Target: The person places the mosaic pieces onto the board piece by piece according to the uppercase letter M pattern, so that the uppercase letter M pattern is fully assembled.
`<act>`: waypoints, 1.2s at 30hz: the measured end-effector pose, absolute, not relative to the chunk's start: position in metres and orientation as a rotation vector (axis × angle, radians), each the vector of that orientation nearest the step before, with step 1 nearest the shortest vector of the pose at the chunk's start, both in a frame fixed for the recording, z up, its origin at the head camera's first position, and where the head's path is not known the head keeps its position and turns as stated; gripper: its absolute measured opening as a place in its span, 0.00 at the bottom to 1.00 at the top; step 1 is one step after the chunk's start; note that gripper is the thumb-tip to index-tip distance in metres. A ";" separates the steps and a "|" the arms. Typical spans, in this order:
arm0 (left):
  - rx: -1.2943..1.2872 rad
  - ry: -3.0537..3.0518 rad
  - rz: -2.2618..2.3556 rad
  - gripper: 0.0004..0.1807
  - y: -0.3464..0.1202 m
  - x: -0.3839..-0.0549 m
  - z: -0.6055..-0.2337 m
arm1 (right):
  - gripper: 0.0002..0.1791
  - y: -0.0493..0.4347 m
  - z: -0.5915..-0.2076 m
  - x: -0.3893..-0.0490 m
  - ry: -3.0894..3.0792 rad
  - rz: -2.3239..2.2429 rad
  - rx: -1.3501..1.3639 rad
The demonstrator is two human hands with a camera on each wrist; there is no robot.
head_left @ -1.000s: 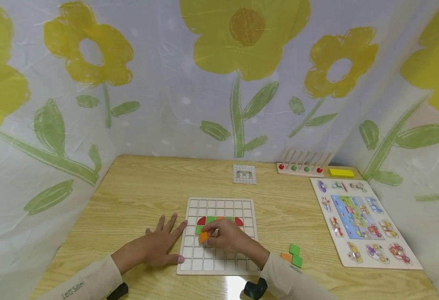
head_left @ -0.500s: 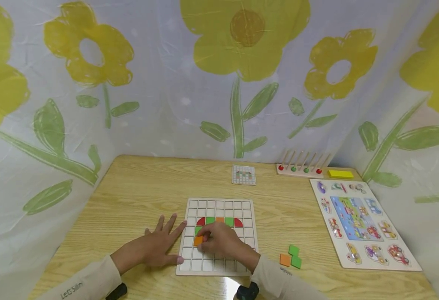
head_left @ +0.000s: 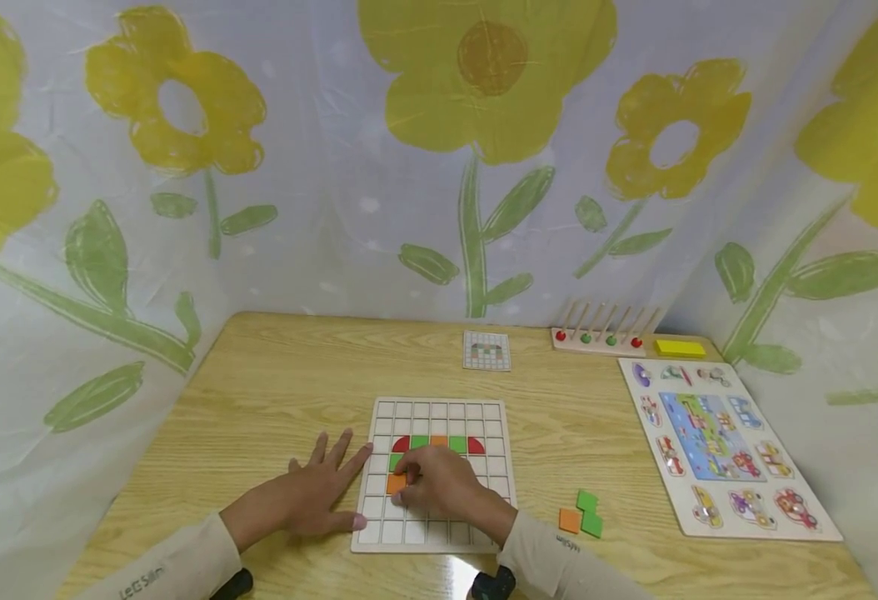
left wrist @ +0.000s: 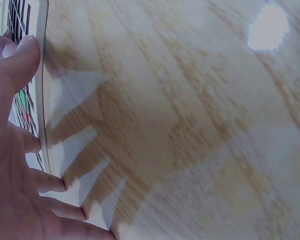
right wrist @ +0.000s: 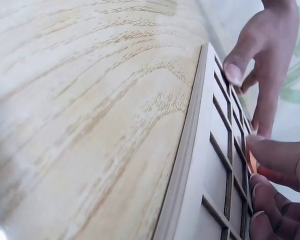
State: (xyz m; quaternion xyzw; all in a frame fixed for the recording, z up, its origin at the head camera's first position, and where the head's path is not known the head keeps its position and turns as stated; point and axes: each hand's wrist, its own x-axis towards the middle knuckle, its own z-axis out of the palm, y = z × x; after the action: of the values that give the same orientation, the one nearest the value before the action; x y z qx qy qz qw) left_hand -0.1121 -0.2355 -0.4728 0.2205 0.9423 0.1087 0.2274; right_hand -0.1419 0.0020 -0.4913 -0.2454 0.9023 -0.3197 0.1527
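Observation:
A square grid board (head_left: pixel 392 531) lies on the table. My right hand (head_left: pixel 442 483) pinches an orange square tile (head_left: pixel 396 483) by its right side, low over a cell left of centre. In the right wrist view the tile's orange edge (right wrist: pixel 251 159) shows between thumb and fingers. My left hand (head_left: pixel 321 493) lies spread at the board's left edge, its thumb on the rim. Above the tile sits a green tile (head_left: pixel 395 461). One row higher run a red rounded tile (head_left: pixel 401 445), green, orange and green tiles, and another red rounded tile (head_left: pixel 476 447). My right hand hides the cells beneath it.
Right of the board lie a loose orange tile (head_left: pixel 570 520) and green tiles (head_left: pixel 586 501). A small pattern card (head_left: pixel 486 350) is behind the board. Farther right are a peg stand (head_left: pixel 600 342), a yellow block (head_left: pixel 680 348) and a picture puzzle (head_left: pixel 671 500).
My right hand has moved slightly left and down with the orange tile, which now lies flat at the cell below the green one. The left hand has stayed in place.

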 end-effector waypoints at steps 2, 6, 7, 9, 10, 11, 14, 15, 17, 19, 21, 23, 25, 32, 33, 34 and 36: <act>0.605 2.594 0.302 0.56 -0.235 -0.112 -0.473 | 0.12 0.002 -0.492 -0.142 2.588 -0.923 -0.706; 0.611 2.599 0.308 0.56 -0.235 -0.112 -0.473 | 0.10 0.003 -0.493 -0.142 2.611 -0.920 -0.725; 0.611 2.600 0.312 0.56 -0.235 -0.112 -0.473 | 0.10 0.003 -0.493 -0.142 2.620 -0.916 -0.732; 0.616 2.603 0.317 0.56 -0.236 -0.112 -0.474 | 0.10 0.003 -0.493 -0.142 2.634 -0.908 -0.734; 0.616 2.604 0.321 0.56 -0.236 -0.112 -0.474 | 0.10 0.003 -0.492 -0.142 2.641 -0.903 -0.734; 0.615 2.604 0.322 0.56 -0.236 -0.112 -0.474 | 0.10 0.003 -0.492 -0.141 2.646 -0.897 -0.732; 0.609 2.604 0.324 0.56 -0.236 -0.112 -0.473 | 0.10 0.002 -0.491 -0.141 2.656 -0.886 -0.725; 0.607 2.601 0.327 0.56 -0.236 -0.112 -0.473 | 0.10 0.002 -0.491 -0.141 2.658 -0.883 -0.727; 0.602 2.597 0.328 0.56 -0.236 -0.112 -0.473 | 0.10 0.002 -0.490 -0.141 2.657 -0.882 -0.731; 0.598 2.591 0.332 0.56 -0.236 -0.112 -0.473 | 0.10 0.003 -0.490 -0.142 2.651 -0.885 -0.735; 0.599 2.590 0.335 0.56 -0.236 -0.112 -0.473 | 0.11 0.004 -0.490 -0.142 2.639 -0.898 -0.737; 0.597 2.590 0.339 0.56 -0.236 -0.112 -0.473 | 0.10 0.006 -0.491 -0.143 2.629 -0.916 -0.748; 0.590 2.589 0.337 0.56 -0.236 -0.112 -0.474 | 0.10 0.009 -0.491 -0.144 2.615 -0.944 -0.765; 0.564 2.582 0.335 0.55 -0.235 -0.113 -0.474 | 0.09 0.029 -0.491 -0.150 2.582 -1.048 -0.768; 0.566 2.584 0.336 0.56 -0.235 -0.113 -0.474 | 0.09 0.033 -0.491 -0.151 2.587 -1.058 -0.778; 0.570 2.586 0.336 0.56 -0.235 -0.113 -0.475 | 0.08 0.037 -0.490 -0.153 2.585 -1.076 -0.792; 0.578 2.588 0.335 0.56 -0.235 -0.113 -0.475 | 0.06 0.045 -0.489 -0.156 2.586 -1.106 -0.841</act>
State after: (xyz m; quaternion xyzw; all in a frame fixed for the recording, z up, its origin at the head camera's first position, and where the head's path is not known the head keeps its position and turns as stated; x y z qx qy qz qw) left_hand -0.1127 -0.2349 -0.4752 0.2102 0.9418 0.1218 0.2322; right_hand -0.1563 0.0454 -0.4894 -0.2849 0.8762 -0.3749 0.1028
